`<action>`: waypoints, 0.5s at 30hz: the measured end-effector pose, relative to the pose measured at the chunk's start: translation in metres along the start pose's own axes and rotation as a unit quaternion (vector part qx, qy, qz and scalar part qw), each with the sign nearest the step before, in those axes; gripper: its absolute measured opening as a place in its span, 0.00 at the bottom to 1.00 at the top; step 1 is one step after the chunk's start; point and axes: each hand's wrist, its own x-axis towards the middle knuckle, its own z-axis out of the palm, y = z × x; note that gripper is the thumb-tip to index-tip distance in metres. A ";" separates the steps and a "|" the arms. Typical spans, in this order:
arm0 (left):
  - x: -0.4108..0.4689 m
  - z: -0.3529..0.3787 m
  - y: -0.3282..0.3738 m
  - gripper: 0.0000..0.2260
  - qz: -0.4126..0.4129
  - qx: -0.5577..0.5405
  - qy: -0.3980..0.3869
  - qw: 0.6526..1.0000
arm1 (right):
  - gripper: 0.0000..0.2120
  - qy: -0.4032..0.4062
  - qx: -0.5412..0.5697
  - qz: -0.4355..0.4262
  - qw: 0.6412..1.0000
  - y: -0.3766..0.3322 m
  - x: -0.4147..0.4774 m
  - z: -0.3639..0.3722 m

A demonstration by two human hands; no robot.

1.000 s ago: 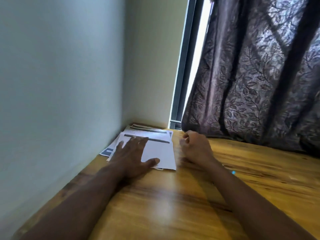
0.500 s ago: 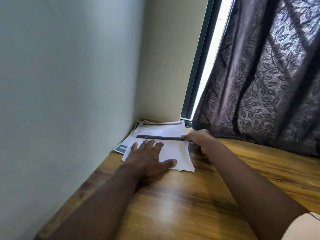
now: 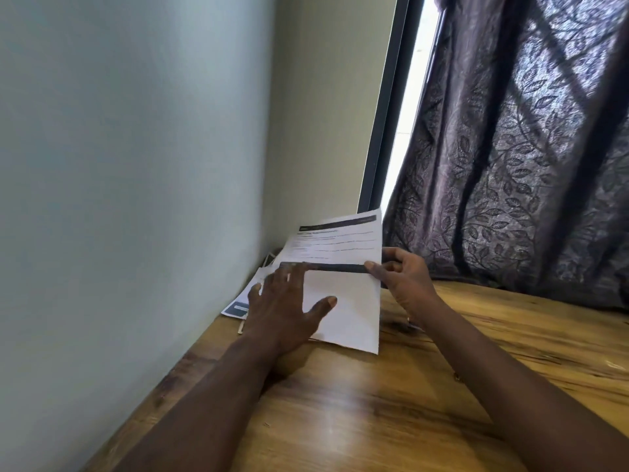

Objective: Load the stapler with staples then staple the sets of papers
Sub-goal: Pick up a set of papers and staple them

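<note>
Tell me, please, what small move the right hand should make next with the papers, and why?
Probably it should lift the pinched sheets clear of the pile. The right hand grips the right edge of the top papers, which is already raised, while the left hand lies flat on them. No stapler is in view, so the set likely must come nearer first.

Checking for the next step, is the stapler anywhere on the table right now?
No, only the papers under both hands show on the table.
</note>
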 end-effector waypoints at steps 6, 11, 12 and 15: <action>0.004 -0.011 0.013 0.34 -0.022 -0.144 0.143 0.979 | 0.21 0.038 0.137 -0.048 0.989 -0.020 -0.023 -0.042; 0.000 -0.016 0.032 0.28 -0.053 -0.351 0.109 0.929 | 0.24 0.039 0.139 -0.089 0.985 -0.018 -0.057 -0.073; -0.001 -0.015 0.032 0.28 -0.044 -0.374 0.094 0.922 | 0.24 0.040 0.128 -0.100 0.986 -0.016 -0.064 -0.077; -0.007 -0.010 0.034 0.26 0.007 -0.383 0.082 0.920 | 0.21 0.028 0.069 -0.117 0.990 -0.003 -0.076 -0.091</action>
